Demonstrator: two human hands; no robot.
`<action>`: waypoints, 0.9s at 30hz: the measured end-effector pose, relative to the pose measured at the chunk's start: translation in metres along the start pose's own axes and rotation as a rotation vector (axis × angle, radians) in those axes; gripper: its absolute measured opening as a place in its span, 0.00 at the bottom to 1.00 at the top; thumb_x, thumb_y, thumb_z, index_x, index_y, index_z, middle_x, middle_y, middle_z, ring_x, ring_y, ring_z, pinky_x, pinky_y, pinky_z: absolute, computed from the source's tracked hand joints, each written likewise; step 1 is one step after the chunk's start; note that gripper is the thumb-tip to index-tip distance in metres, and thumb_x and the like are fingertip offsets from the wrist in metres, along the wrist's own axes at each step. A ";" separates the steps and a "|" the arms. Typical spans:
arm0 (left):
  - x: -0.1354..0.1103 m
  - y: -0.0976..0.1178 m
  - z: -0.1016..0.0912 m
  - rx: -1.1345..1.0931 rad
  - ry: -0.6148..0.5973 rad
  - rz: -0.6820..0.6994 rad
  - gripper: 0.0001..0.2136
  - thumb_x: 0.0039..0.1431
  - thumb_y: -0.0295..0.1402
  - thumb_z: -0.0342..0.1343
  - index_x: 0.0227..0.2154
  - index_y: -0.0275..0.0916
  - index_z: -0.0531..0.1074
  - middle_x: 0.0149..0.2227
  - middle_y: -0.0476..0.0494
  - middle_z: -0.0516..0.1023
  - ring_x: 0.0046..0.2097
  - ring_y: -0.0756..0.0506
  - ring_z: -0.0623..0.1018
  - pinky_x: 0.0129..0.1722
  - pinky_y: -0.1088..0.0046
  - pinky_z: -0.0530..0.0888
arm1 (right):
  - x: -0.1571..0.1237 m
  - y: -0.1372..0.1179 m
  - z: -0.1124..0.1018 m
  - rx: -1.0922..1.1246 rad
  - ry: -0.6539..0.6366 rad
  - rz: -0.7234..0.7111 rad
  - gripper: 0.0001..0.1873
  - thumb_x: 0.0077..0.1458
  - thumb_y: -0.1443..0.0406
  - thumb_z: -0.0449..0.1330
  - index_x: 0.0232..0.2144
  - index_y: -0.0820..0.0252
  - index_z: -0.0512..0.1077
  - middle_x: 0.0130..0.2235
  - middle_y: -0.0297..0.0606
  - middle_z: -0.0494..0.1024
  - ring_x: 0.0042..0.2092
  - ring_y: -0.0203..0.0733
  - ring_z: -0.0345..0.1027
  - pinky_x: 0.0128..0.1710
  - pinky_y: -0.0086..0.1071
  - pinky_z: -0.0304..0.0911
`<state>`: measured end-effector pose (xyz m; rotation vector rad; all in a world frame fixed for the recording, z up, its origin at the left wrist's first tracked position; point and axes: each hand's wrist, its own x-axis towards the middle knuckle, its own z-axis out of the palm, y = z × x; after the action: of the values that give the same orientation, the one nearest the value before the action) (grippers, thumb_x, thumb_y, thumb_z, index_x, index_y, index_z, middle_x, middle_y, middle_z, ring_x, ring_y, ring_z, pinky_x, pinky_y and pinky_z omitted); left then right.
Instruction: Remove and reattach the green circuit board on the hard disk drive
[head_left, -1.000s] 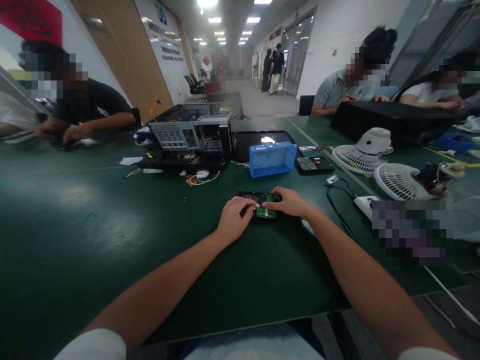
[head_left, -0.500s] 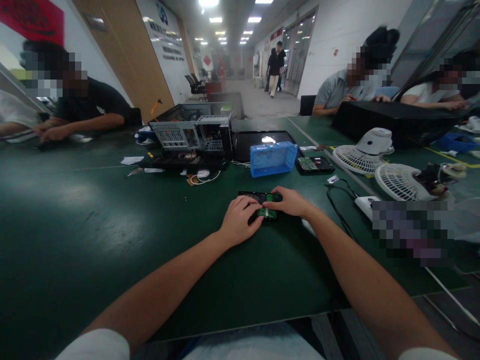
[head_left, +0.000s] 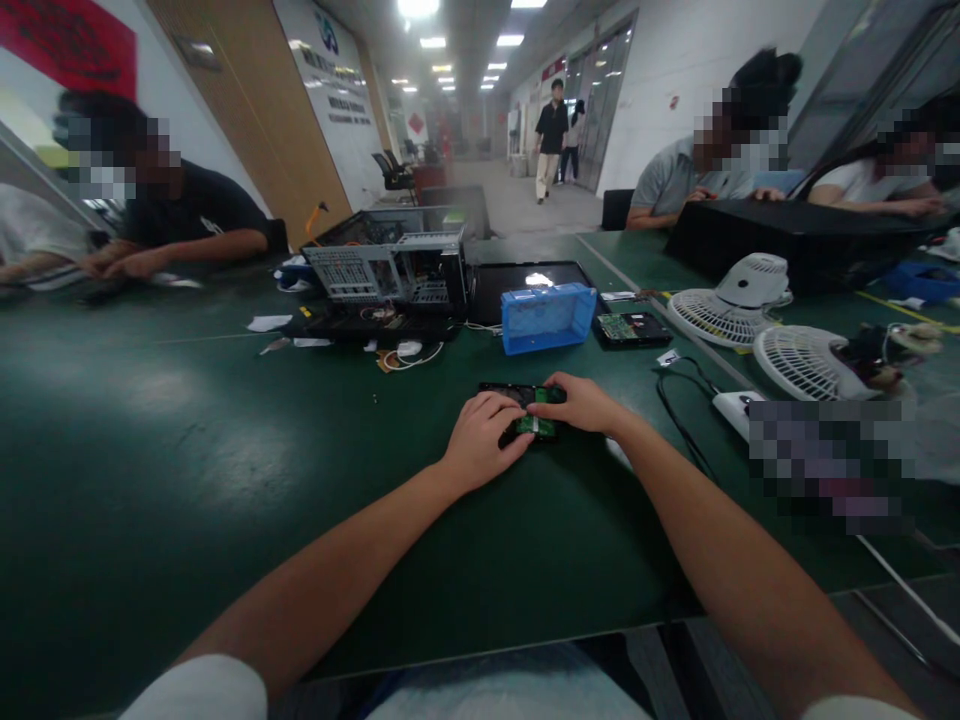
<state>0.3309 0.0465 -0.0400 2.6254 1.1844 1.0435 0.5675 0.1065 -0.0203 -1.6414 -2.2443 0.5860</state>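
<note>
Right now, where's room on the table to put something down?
On the table, a wide patch is bare left of the left forearm, another between the forearms, nearer than the circuit board. Crowded: farther back, around the PC case, blue bin and fans, and rightward, by the power strip.

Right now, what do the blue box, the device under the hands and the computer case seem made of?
The blue box is probably smooth plastic: its walls look slightly translucent. The device shows a green circuit board; its dark casing may be plastic or painted metal. The computer case looks like dull sheet metal: grey, perforated panels.
</note>
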 end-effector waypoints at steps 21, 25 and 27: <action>0.000 0.002 -0.001 0.053 -0.009 0.008 0.11 0.62 0.39 0.61 0.44 0.42 0.78 0.48 0.41 0.79 0.53 0.37 0.74 0.54 0.51 0.71 | -0.001 -0.002 -0.002 -0.013 -0.007 0.006 0.32 0.53 0.40 0.65 0.49 0.55 0.75 0.47 0.43 0.82 0.47 0.52 0.76 0.43 0.37 0.67; 0.000 0.002 -0.002 0.062 -0.006 0.006 0.11 0.62 0.39 0.61 0.44 0.42 0.78 0.48 0.41 0.79 0.53 0.38 0.74 0.54 0.52 0.71 | -0.001 -0.003 -0.002 -0.010 -0.007 0.009 0.32 0.53 0.40 0.65 0.49 0.55 0.75 0.47 0.43 0.82 0.46 0.51 0.75 0.43 0.36 0.67; -0.001 0.001 -0.002 0.062 -0.007 0.005 0.11 0.62 0.40 0.61 0.44 0.42 0.78 0.47 0.41 0.79 0.52 0.38 0.74 0.54 0.53 0.71 | -0.001 -0.003 -0.001 -0.012 -0.002 0.006 0.32 0.52 0.40 0.65 0.49 0.55 0.75 0.46 0.43 0.82 0.46 0.51 0.75 0.43 0.36 0.67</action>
<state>0.3305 0.0448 -0.0386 2.6774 1.2291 1.0136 0.5660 0.1050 -0.0177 -1.6547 -2.2489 0.5774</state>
